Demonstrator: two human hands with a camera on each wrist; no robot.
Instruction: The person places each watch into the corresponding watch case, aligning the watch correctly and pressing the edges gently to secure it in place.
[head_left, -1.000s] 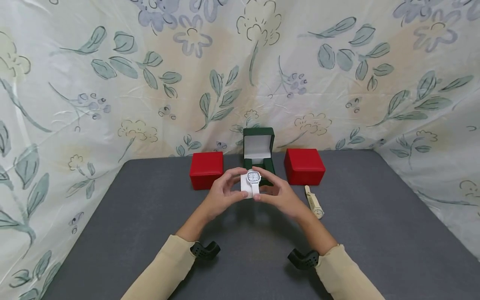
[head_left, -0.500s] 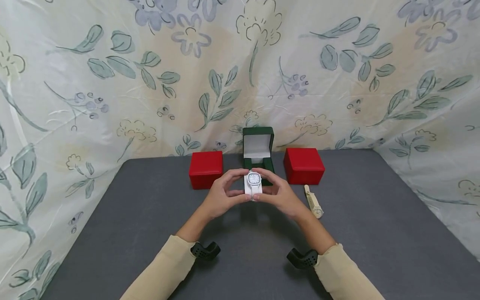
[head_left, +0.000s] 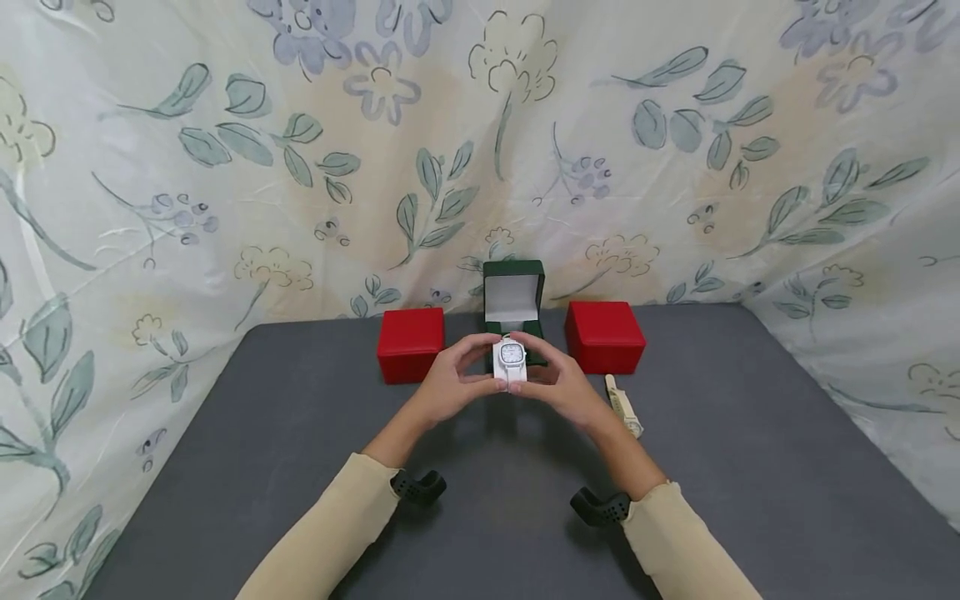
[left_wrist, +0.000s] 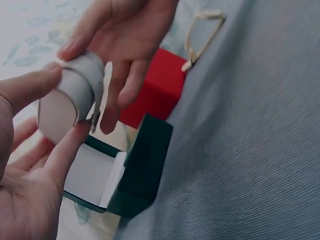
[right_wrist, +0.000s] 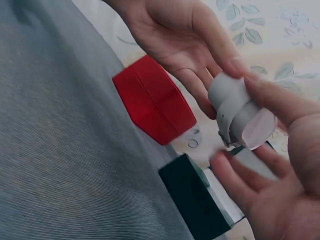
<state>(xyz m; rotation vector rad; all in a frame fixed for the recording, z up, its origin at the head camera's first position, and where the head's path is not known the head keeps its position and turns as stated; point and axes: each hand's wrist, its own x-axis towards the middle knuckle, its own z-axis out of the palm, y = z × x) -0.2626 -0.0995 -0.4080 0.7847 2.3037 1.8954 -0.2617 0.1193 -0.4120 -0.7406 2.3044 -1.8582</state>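
Observation:
A white watch (head_left: 513, 354) is wrapped around a white cushion (left_wrist: 54, 119), held up in front of the open green watch box (head_left: 513, 268). My left hand (head_left: 450, 382) pinches the cushion and strap from the left, thumb below and fingers above in the head view. From the right, my right hand (head_left: 564, 385) pinches the same bundle, its thumb close to the other thumb. The strap (right_wrist: 231, 107) encircles the cushion, with its buckle on the underside in the right wrist view. The hands and watch hide the green box's lower front.
One red box (head_left: 411, 343) stands left of the green box, another red box (head_left: 604, 337) right of it. A cream watch (head_left: 622, 406) lies on the dark grey tabletop (head_left: 315, 417) beside my right forearm. Behind the table hangs a floral curtain (head_left: 300, 208).
Between my hands the white watch on its cushion has shifted slightly right and turned to face me more squarely. Both hands keep their grip. The head view has tilted a little.

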